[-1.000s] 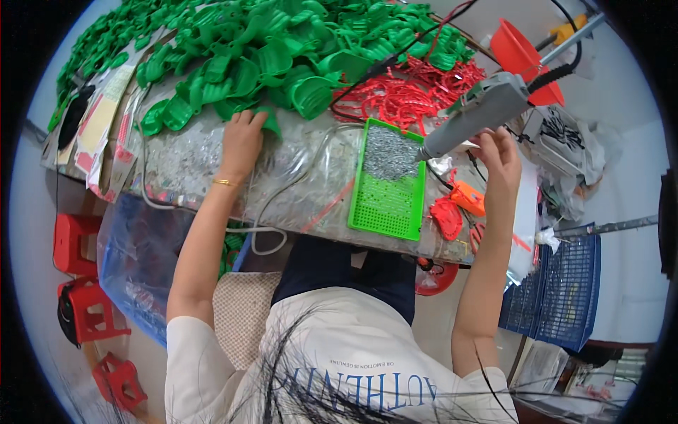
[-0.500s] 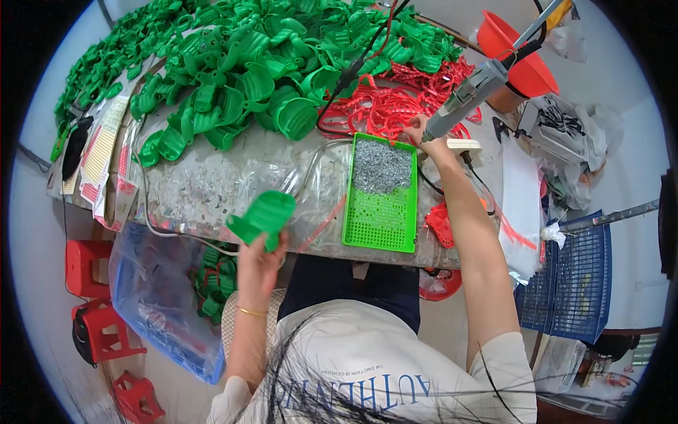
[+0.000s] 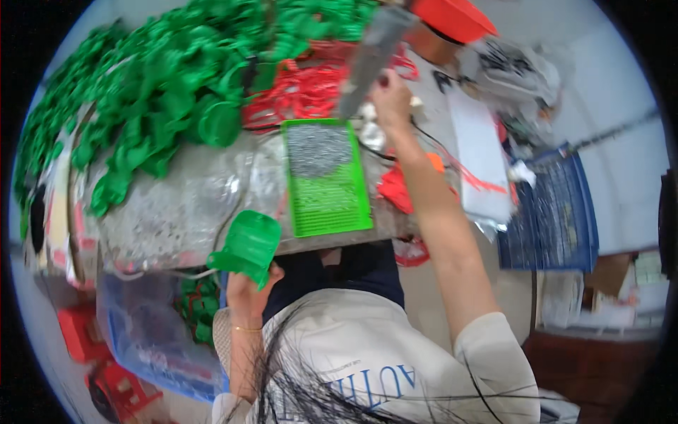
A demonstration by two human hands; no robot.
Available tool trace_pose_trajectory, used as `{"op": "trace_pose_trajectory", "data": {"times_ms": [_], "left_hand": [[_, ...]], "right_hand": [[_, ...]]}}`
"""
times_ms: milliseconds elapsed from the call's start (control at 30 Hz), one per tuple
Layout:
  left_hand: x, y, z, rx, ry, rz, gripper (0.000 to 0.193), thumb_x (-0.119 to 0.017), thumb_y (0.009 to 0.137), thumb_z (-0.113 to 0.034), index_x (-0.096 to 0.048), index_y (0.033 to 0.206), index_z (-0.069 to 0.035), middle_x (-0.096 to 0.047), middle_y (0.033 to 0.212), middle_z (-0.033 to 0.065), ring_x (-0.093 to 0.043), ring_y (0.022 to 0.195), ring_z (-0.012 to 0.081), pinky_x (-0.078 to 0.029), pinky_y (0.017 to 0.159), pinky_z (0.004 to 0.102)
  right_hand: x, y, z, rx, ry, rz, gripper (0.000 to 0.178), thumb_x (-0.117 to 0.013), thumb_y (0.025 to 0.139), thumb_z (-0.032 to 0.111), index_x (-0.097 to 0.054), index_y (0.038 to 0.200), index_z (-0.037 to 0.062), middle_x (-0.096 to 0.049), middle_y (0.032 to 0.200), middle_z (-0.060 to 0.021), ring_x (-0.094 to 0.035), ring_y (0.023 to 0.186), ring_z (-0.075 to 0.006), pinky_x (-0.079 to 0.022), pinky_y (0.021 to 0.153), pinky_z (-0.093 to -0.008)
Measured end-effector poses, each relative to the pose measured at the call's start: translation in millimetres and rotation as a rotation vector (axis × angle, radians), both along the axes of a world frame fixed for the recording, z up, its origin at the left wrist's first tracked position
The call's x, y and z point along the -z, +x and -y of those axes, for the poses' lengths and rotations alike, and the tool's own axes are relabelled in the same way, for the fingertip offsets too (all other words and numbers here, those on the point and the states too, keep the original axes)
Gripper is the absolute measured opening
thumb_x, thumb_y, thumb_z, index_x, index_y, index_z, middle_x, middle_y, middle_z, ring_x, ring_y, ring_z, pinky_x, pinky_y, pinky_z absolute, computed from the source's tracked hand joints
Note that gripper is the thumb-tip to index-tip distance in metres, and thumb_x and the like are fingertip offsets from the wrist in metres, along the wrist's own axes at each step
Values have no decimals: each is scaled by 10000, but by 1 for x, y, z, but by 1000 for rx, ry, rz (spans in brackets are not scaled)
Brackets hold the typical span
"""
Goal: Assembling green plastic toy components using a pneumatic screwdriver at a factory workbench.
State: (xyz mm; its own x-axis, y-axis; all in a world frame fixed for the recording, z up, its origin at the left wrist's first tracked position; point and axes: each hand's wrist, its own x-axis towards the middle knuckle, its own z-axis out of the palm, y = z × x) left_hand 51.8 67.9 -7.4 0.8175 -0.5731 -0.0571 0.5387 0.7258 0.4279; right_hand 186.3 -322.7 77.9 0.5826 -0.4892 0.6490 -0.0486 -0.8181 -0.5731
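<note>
My left hand (image 3: 247,295) grips a green curved plastic piece (image 3: 254,239), shaped like a small scoop with side tabs, in front of the table's near edge. My right hand (image 3: 393,104) reaches over the table with its fingers curled, close beside a hanging grey powered screwdriver (image 3: 376,56). Blur hides what those fingers hold and whether they touch the tool. Below that hand lies a bright green tray (image 3: 330,205) with small silvery metal parts (image 3: 319,150) heaped in its far half. A pile of red straps (image 3: 304,90) lies just beyond the tray.
A big heap of green plastic pieces (image 3: 155,92) covers the table's far left. An orange-red bucket (image 3: 459,18) stands at the back right. Blue crates (image 3: 547,212) are at the right, a blue lined bin (image 3: 141,332) and red stools (image 3: 123,389) at the lower left.
The whole view has swung, so the table sits further left and is blurred. My right hand has drawn back from the straps to beside the screwdriver. The green piece in my left hand has turned.
</note>
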Motion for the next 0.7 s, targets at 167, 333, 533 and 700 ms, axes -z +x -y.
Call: {"op": "trace_pose_trajectory", "data": {"times_ms": [167, 333, 533, 700], "left_hand": [[-3, -1, 17, 177, -328, -146, 848, -552, 719, -714, -435, 1345, -153, -464, 1314, 189, -491, 999, 418, -382, 847, 561], [18, 1, 30, 312, -392, -222, 726, -470, 842, -630, -410, 1372, -137, -401, 1393, 182, -488, 1060, 411, -358, 912, 570], [5, -9, 48, 345, -383, -189, 603, -464, 906, -474, -371, 1401, -141, -383, 1400, 204, -464, 1151, 412, -346, 951, 576], [-18, -23, 56, 390, -384, -110, 732, -566, 850, -407, -260, 1449, -117, -334, 1420, 240, -412, 1229, 418, -355, 970, 582]], "right_hand": [[-10, -64, 1, 102, 190, 59, 263, -655, 831, 276, -657, 947, 40, -684, 825, -119, -666, 752, -225, -511, 688, -346], [-14, -150, -13, -12, 430, 67, 193, -621, 876, 181, -612, 945, 0, -598, 699, -9, -561, 657, -62, -440, 585, -231], [-13, -221, -52, -160, 600, 80, 185, -607, 894, 137, -589, 1000, -14, -603, 760, -6, -551, 679, -58, -436, 605, -213], [-33, -247, -96, -388, 892, 0, 182, -562, 927, 121, -581, 1063, 2, -600, 786, -13, -544, 677, -43, -434, 602, -192]]}}
